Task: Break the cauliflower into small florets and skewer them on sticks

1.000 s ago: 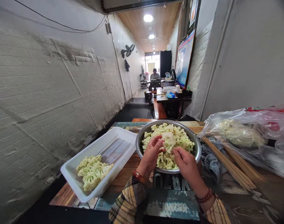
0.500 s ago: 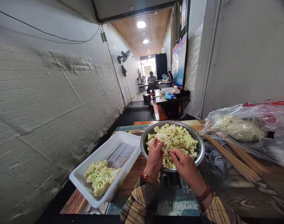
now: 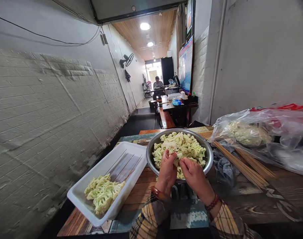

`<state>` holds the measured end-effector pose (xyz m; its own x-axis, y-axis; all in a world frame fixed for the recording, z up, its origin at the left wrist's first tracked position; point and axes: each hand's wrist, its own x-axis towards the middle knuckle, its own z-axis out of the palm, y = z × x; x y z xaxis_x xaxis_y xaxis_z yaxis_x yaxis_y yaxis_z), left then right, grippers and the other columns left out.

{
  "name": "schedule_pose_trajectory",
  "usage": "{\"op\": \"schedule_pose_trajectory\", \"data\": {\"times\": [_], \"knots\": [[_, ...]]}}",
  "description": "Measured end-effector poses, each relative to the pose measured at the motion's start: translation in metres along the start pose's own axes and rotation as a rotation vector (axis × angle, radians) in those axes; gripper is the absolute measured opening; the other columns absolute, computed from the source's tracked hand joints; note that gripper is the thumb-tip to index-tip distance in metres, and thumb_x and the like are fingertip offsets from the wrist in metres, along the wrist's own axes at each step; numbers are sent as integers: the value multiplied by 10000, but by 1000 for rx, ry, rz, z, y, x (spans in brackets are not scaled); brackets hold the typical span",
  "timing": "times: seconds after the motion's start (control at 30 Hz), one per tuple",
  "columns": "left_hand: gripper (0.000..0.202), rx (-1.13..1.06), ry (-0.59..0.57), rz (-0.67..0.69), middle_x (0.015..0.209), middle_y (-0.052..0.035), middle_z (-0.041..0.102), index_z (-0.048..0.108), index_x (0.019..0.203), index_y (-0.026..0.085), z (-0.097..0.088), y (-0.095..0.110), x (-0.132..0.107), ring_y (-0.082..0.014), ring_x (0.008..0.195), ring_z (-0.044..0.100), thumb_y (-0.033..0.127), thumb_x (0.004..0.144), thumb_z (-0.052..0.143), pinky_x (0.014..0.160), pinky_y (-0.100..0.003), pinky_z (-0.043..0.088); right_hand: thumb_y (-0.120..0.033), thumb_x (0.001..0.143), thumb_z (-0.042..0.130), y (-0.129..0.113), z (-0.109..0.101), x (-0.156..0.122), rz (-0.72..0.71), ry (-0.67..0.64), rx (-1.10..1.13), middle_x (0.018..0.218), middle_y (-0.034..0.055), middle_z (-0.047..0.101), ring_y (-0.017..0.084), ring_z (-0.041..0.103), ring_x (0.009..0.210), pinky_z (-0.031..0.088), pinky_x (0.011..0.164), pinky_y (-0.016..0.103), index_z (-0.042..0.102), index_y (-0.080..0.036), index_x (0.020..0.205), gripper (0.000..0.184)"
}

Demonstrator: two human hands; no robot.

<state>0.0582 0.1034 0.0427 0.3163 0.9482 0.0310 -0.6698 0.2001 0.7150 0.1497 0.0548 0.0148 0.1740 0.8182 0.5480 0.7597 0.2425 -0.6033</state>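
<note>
Over the metal bowl [image 3: 210, 159], my left hand [image 3: 168, 167] is closed around a pale cauliflower floret [image 3: 177, 160]. My right hand [image 3: 194, 174] meets it from the right, thumb and forefinger pinched against the floret's side; whatever lies between those fingertips is hidden. Loose cauliflower pieces [image 3: 188, 144] fill the bowl beneath both hands. To the left, a white plastic tray [image 3: 75, 196] holds skewered cauliflower [image 3: 104, 194] at its near end, with the thin sticks [image 3: 123, 166] pointing toward the far end.
Bundles of bamboo skewers [image 3: 241, 166] lie right of the bowl, beside a grey cloth [image 3: 224, 164]. Behind them is a clear plastic bag [image 3: 285, 129] with cauliflower inside. A brick wall [image 3: 41, 116] runs along the left. Far back, a person [image 3: 157, 83] sits at a table.
My hands have drawn closer together at the floret, the right fingertips now against it. The whole view has shifted slightly, so the scene sits a little further left.
</note>
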Motion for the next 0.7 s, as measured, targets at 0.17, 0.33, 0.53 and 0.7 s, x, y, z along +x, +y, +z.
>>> {"op": "schedule_pose_trajectory", "data": {"times": [0.17, 0.33, 0.53, 0.7], "knots": [[397, 13, 13, 39, 956, -10, 637, 492, 1043, 207, 0, 12, -1, -110, 820, 622, 229, 708, 705, 776, -233, 460, -353, 960, 312, -1, -7, -1, -7, 20, 72, 654, 17, 644, 154, 595, 617, 400, 577, 254, 568, -204, 757, 359], [449, 39, 65, 109, 949, -4, 645, 487, 1066, 218, 7, 20, 4, -127, 821, 637, 228, 682, 719, 804, -266, 468, -361, 953, 337, -1, -10, -3, -26, 15, 127, 659, 18, 654, 160, 605, 629, 414, 594, 260, 575, -204, 759, 345], [526, 93, 92, 150, 938, -2, 638, 482, 1084, 222, 17, 17, 6, -112, 750, 623, 234, 634, 755, 724, -248, 468, -360, 955, 335, 2, -8, -4, -42, 16, 143, 674, 28, 663, 162, 610, 629, 417, 609, 261, 595, -200, 758, 363], [528, 120, 93, 159, 866, 25, 625, 491, 1046, 221, 21, 15, 3, -94, 691, 606, 212, 604, 779, 700, -241, 466, -348, 961, 330, 3, -10, -5, -50, 42, 131, 668, 35, 660, 165, 615, 629, 407, 599, 257, 596, -196, 755, 370]]}}
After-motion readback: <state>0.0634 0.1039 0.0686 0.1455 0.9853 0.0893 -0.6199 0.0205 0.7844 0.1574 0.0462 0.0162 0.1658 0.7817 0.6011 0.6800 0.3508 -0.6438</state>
